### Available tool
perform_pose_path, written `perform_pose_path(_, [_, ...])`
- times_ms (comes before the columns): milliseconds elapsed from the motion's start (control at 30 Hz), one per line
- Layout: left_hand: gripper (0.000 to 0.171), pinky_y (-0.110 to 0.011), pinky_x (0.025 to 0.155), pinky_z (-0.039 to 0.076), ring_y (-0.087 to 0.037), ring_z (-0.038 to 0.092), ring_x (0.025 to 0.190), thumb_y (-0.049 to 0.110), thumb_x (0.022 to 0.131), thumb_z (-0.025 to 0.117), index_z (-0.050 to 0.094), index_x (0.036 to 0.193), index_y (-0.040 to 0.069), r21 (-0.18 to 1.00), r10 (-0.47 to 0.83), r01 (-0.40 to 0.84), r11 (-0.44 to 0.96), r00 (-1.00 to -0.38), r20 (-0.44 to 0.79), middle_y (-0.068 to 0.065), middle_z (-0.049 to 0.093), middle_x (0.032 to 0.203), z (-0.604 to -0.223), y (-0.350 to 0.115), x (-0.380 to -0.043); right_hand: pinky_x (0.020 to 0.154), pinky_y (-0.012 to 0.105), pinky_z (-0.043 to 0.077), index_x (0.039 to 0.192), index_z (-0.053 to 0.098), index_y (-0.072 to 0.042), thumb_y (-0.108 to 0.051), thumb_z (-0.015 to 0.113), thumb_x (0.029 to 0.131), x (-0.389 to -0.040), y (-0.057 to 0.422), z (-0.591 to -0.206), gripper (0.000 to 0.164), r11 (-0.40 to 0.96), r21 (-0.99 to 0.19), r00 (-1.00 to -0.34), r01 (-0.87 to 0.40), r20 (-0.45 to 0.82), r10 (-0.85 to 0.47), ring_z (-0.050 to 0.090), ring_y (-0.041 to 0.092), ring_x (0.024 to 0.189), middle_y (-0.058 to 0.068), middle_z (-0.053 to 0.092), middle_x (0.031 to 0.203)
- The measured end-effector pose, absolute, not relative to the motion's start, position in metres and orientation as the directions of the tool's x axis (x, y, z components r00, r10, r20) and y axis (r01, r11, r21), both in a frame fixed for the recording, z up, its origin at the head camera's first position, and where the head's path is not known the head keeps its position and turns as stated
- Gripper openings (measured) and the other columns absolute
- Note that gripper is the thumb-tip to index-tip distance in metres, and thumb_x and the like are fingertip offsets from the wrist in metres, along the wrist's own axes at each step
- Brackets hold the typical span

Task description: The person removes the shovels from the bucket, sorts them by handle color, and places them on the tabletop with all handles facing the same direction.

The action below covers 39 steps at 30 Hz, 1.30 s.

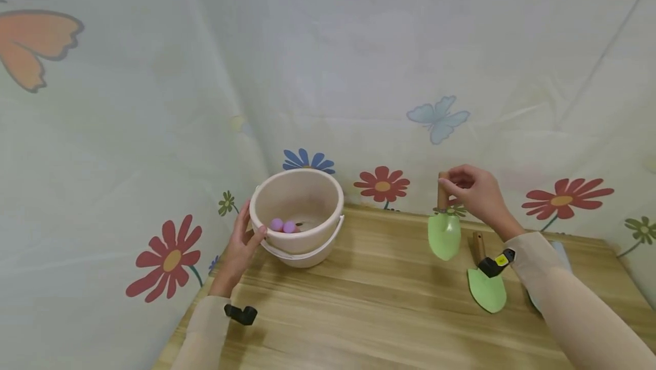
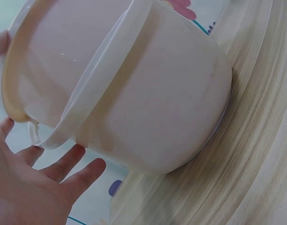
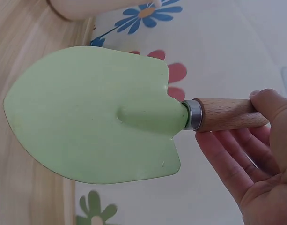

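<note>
My right hand (image 1: 476, 190) pinches the wooden handle of a green garden trowel (image 1: 445, 237) between thumb and fingers. In the right wrist view the trowel's broad blade (image 3: 87, 117) is in full sight, and a metal collar joins it to the handle. The trowel hangs blade-down over the back of the table. At the left, my left hand (image 1: 243, 245) rests against a cream bucket (image 1: 302, 239), thumb at the rim, the other fingers spread and fairly straight along its side. Purple balls (image 1: 283, 226) lie inside the bucket. Its carrying handle (image 2: 106, 65) hangs down against the outer wall.
A second green trowel (image 1: 487, 290) lies on the wooden table (image 1: 369, 307) near my right forearm, partly covered by the wrist camera. A grey-blue object (image 1: 561, 253) shows behind that sleeve. Hanging cloth (image 1: 333, 62) printed with flowers and butterflies borders the table's back and left.
</note>
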<state>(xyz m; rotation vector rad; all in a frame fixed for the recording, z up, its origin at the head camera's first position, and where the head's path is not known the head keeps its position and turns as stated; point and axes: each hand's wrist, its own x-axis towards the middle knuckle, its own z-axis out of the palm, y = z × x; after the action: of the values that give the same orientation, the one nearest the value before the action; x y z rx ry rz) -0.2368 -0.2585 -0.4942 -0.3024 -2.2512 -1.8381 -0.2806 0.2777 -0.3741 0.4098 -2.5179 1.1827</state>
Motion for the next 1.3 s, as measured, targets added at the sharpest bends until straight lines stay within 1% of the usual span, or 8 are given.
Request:
perform_pose_path(133, [0.076,-0.064,0.107,0.040,-0.048,0.042,0.139,0.019,0.105,0.058,0.015,0.165,0.037,0.934,0.019,0.300,0.196,-0.953,0.302,0.002,0.014,0.171,-0.494,-0.260,-0.237,0.066,0.017,0.056,0.116,0.069,0.000,-0.032,0.072,0.098,-0.277,0.292,-0.385,0.037,0.651,-0.668,-0.913,-0.360,0.397,-0.098,0.067,0.003,0.080,0.018,0.075,0.103])
perform_pose_path(233, [0.076,-0.064,0.107,0.040,-0.047,0.042,0.140,0.021,0.105,0.059,0.015,0.165,0.035,0.931,0.017,0.305,0.202,-0.951,0.309,0.003,0.014,0.171,-0.492,-0.261,-0.237,0.066,0.017,0.056,0.115,0.069,0.000,-0.033,0.071,0.098,-0.275,0.300,-0.391,0.036,0.656,-0.671,-0.920,-0.345,0.382,-0.092,0.066,0.001,0.079,0.018,0.075,0.102])
perform_pose_path(400, [0.075,-0.065,0.107,0.039,-0.049,0.041,0.140,0.019,0.106,0.058,0.015,0.165,0.037,0.929,0.017,0.315,0.197,-0.948,0.318,0.002,0.014,0.171,-0.490,-0.261,-0.238,0.063,0.031,0.062,0.113,0.068,0.001,-0.033,0.071,0.098,-0.272,0.310,-0.402,0.037,0.617,-0.725,-0.944,-0.305,0.316,-0.095,0.071,0.012,0.078,0.019,0.074,0.099])
perform_pose_path(500, [0.075,-0.065,0.108,0.038,-0.049,0.040,0.141,0.020,0.106,0.058,0.015,0.164,0.039,0.932,0.019,0.309,0.189,-0.950,0.312,0.001,0.013,0.172,-0.490,-0.261,-0.238,0.064,0.034,0.062,0.114,0.068,0.000,-0.035,0.071,0.098,-0.271,0.315,-0.411,0.039,0.632,-0.724,-0.954,-0.275,0.285,-0.089,0.073,0.017,0.079,0.018,0.074,0.098])
perform_pose_path(733, [0.076,-0.065,0.109,0.037,-0.050,0.039,0.141,0.021,0.105,0.058,0.015,0.165,0.037,0.934,0.025,0.310,0.180,-0.950,0.311,0.000,0.013,0.172,-0.491,-0.260,-0.237,0.068,0.039,0.063,0.120,0.067,0.001,-0.042,0.069,0.099,-0.269,0.324,-0.439,0.048,0.623,-0.758,-0.981,-0.191,0.175,-0.087,0.075,0.023,0.080,0.019,0.075,0.103])
perform_pose_path(800, [0.076,-0.065,0.109,0.037,-0.049,0.040,0.141,0.020,0.105,0.058,0.015,0.165,0.037,0.933,0.025,0.312,0.178,-0.949,0.313,0.000,0.013,0.171,-0.491,-0.260,-0.237,0.068,0.037,0.062,0.119,0.067,0.001,-0.041,0.069,0.099,-0.269,0.326,-0.446,0.047,0.638,-0.750,-0.983,-0.175,0.165,-0.075,0.074,0.024,0.081,0.019,0.074,0.103])
perform_pose_path(1067, [0.076,-0.063,0.109,0.037,-0.048,0.041,0.141,0.020,0.106,0.057,0.013,0.165,0.037,0.933,0.031,0.311,0.184,-0.950,0.310,0.001,0.013,0.171,-0.492,-0.259,-0.237,0.068,0.040,0.061,0.119,0.066,0.001,-0.043,0.067,0.100,-0.268,0.332,-0.468,0.048,0.662,-0.744,-0.996,-0.090,0.077,-0.049,0.071,0.024,0.080,0.018,0.073,0.103])
perform_pose_path(1300, [0.075,-0.064,0.110,0.037,-0.047,0.039,0.143,0.020,0.106,0.058,0.015,0.165,0.036,0.934,0.023,0.302,0.193,-0.953,0.303,0.001,0.015,0.171,-0.496,-0.258,-0.238,0.072,0.042,0.063,0.127,0.061,0.004,-0.045,0.065,0.100,-0.270,0.336,-0.481,0.057,0.585,-0.811,-0.997,0.000,-0.042,-0.059,0.073,0.025,0.082,0.025,0.069,0.115])
